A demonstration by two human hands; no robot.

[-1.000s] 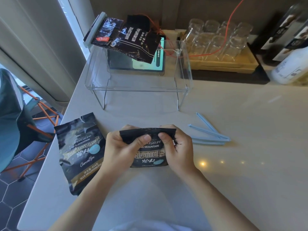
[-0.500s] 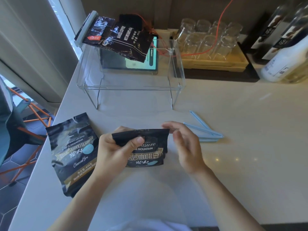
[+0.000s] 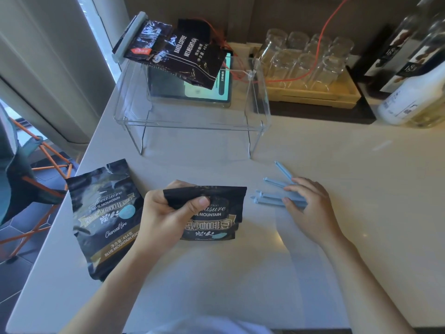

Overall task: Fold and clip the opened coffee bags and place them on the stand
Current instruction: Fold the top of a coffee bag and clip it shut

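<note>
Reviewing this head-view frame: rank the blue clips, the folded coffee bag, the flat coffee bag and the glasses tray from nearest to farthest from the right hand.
1. Blue clips, under the right hand fingertips.
2. Folded coffee bag, centre, held by the left hand.
3. Glasses tray, back right.
4. Flat coffee bag, far left.

On the pale counter (image 3: 337,145) I see my left hand (image 3: 166,218) pinching the folded top of a black coffee bag (image 3: 212,213), thumb on its front. My right hand (image 3: 310,203) rests with fingers spread on the blue clips (image 3: 272,200). A second bag (image 3: 106,218) lies flat at left. A clipped bag (image 3: 178,54) leans on the clear stand (image 3: 192,121).
</note>
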